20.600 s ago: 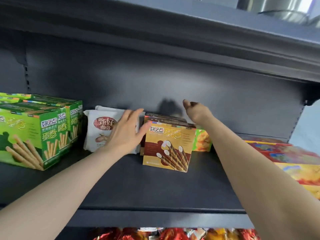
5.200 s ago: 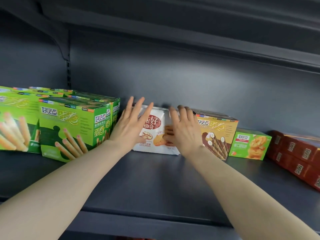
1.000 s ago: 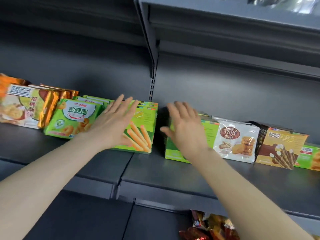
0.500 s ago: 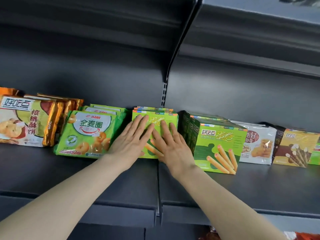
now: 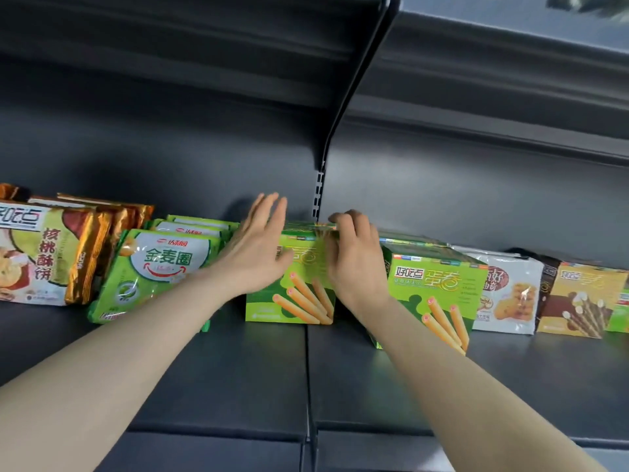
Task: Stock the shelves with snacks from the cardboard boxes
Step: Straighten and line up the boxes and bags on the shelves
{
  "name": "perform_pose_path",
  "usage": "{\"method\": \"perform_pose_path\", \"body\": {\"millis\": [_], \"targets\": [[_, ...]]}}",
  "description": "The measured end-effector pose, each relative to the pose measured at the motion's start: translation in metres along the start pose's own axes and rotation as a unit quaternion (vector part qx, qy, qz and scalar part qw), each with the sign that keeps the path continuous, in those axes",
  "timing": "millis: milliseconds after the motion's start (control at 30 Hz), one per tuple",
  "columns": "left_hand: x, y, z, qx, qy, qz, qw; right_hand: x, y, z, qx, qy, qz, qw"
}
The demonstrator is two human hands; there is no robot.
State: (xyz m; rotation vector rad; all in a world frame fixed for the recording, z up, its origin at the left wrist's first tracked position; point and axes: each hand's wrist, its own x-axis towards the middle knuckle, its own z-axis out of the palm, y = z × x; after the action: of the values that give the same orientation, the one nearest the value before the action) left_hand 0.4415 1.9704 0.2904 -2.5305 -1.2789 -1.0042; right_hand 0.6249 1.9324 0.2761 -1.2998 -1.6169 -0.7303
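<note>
A green box printed with golden wafer sticks stands upright toward the back edge of the shelf, just left of the seam between two shelf panels. The right grip curls its fingers over the box's top edge, holding it. The left grip, fingers straight and spread, lies against the box's upper left corner.

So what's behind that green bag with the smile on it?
More bags of the same kind, only their top edges showing above the green bag. Their fronts and anything farther back are hidden.
</note>
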Motion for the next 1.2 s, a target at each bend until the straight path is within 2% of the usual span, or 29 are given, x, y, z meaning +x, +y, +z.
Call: {"method": "perform_pose_path", "body": {"millis": [33,100,233,333,400,433,467,533,600,667,733,767,833,867,933,1000,1100,1200], "targets": [[0.012,0.002,-0.006,-0.061,-0.015,-0.066,0.996,0.013,0.0,0.001,0.02,-0.02,0.049,0.998],[0.037,0.0,-0.012,-0.12,-0.04,-0.182,0.975,0.04,0.003,0.013,0.016,-0.122,0.119,0.985],[0.062,-0.006,-0.002,-0.186,-0.059,-0.261,0.946,0.076,-0.002,0.034,0.001,-0.327,0.198,0.924],[0.072,-0.016,0.006,-0.319,-0.074,-0.319,0.889,0.091,0.0,0.038,0.044,-0.378,0.253,0.89],[0.073,-0.016,0.004,-0.424,-0.081,-0.336,0.837,0.095,0.006,0.041,0.017,-0.382,0.244,0.891],[0.073,-0.014,0.004,-0.44,-0.08,-0.345,0.825,0.096,0.008,0.042,0.0,-0.375,0.239,0.896],[0.072,-0.012,0.005,-0.444,-0.08,-0.342,0.824,0.096,0.011,0.041,-0.011,-0.371,0.238,0.898],[0.072,-0.009,0.009,-0.417,-0.074,-0.325,0.846,0.094,0.015,0.04,-0.017,-0.371,0.228,0.9],[0.072,-0.008,0.013,-0.373,-0.061,-0.308,0.873,0.089,0.013,0.036,-0.008,-0.358,0.222,0.907],[0.072,-0.007,0.013,-0.277,-0.033,-0.28,0.918,0.084,0.008,0.028,-0.007,-0.318,0.206,0.925],[0.064,0.006,0.008,-0.122,0.023,-0.209,0.97,0.079,0.002,0.012,-0.022,-0.261,0.175,0.949],[0.058,0.017,0.006,-0.079,0.07,-0.152,0.983,0.076,0.0,-0.001,-0.028,-0.237,0.163,0.957],[0.043,0.042,0.003,-0.078,0.136,-0.022,0.987,0.065,0.002,-0.029,-0.069,-0.202,0.147,0.966],[0.036,0.053,0.005,-0.09,0.141,0.035,0.985,0.058,0.006,-0.042,-0.101,-0.188,0.142,0.967],[0.023,0.076,0.012,-0.087,0.108,0.112,0.984,0.041,0.017,-0.065,-0.163,-0.167,0.146,0.961],[0.012,0.098,0.023,-0.062,0.041,0.143,0.987,0.022,0.03,-0.085,-0.213,-0.181,0.194,0.94],[0.0,0.116,0.041,-0.079,-0.047,0.085,0.992,-0.001,0.055,-0.102,-0.226,-0.216,0.277,0.908],[-0.008,0.117,0.055,-0.186,-0.1,0.003,0.977,-0.017,0.068,-0.106,-0.173,-0.2,0.289,0.92]]}}
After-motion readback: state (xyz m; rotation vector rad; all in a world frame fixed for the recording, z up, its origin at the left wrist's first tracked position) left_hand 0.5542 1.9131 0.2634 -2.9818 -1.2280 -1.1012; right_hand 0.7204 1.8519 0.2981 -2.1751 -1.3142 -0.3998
